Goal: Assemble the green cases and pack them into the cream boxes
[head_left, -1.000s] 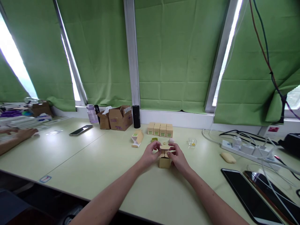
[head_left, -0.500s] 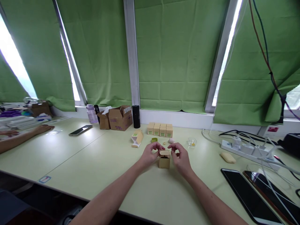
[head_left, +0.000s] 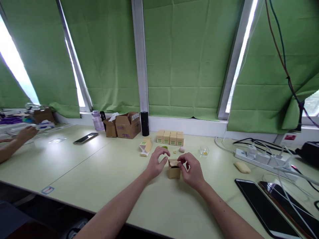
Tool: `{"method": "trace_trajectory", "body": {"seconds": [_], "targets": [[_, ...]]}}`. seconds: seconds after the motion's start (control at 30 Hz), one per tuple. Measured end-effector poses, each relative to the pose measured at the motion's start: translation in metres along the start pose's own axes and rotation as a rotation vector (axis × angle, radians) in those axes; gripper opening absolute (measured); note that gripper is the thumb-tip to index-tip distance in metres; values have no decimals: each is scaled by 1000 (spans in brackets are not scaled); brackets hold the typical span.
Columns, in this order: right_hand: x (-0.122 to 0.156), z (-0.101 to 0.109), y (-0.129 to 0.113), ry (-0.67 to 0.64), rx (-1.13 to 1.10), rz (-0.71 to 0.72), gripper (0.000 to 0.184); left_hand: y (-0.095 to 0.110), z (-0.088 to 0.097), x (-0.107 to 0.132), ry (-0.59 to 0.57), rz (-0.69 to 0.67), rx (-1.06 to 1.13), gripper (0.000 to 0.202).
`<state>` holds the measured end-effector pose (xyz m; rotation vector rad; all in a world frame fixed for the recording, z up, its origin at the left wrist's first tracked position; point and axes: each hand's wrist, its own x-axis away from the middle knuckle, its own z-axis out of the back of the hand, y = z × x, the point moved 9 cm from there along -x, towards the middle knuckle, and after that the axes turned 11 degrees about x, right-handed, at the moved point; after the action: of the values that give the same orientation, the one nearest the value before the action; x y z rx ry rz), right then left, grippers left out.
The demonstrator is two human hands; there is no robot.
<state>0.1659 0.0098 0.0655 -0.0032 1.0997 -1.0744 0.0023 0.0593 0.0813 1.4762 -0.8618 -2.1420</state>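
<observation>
A small brown cardboard box [head_left: 174,172] stands upright on the table between my hands, its top flap partly folded down. My right hand [head_left: 191,169] pinches the flap at the box's upper right edge. At the left of the box, my left hand [head_left: 157,162] is apart from it, thumb and fingers spread in a curve with nothing between them. Just beyond lie a pinkish-white lump [head_left: 182,149], a tiny yellow piece [head_left: 174,152] and a green item [head_left: 164,147] partly hidden by my left fingers.
Several closed small boxes [head_left: 169,138] stand in a row at the back. An open carton [head_left: 146,146] lies left of them. A clear dish [head_left: 204,151], a power strip [head_left: 264,161] and phones [head_left: 265,205] are at right. Another person's hand [head_left: 27,133] is at far left.
My left hand has drawn back left from the flap and opened. My right hand has come onto the flap, which now sits lower. The other person's hand has lifted and moved left.
</observation>
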Motion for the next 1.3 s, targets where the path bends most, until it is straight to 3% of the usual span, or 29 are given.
{"method": "trace_trajectory", "body": {"seconds": [0.17, 0.5, 0.83, 1.3], "targets": [[1, 0, -4, -25, 74, 60, 8, 21, -8, 3, -89, -141, -148, 8], [3, -4, -5, -62, 159, 106, 11, 23, -26, 9, -261, -211, -281, 4], [3, -6, -8, -51, 179, 138, 13, 20, -23, 7, -215, -177, -306, 7], [5, -7, -15, -85, 162, 203, 15, 22, -24, 9, -235, -248, -303, 13]]}}
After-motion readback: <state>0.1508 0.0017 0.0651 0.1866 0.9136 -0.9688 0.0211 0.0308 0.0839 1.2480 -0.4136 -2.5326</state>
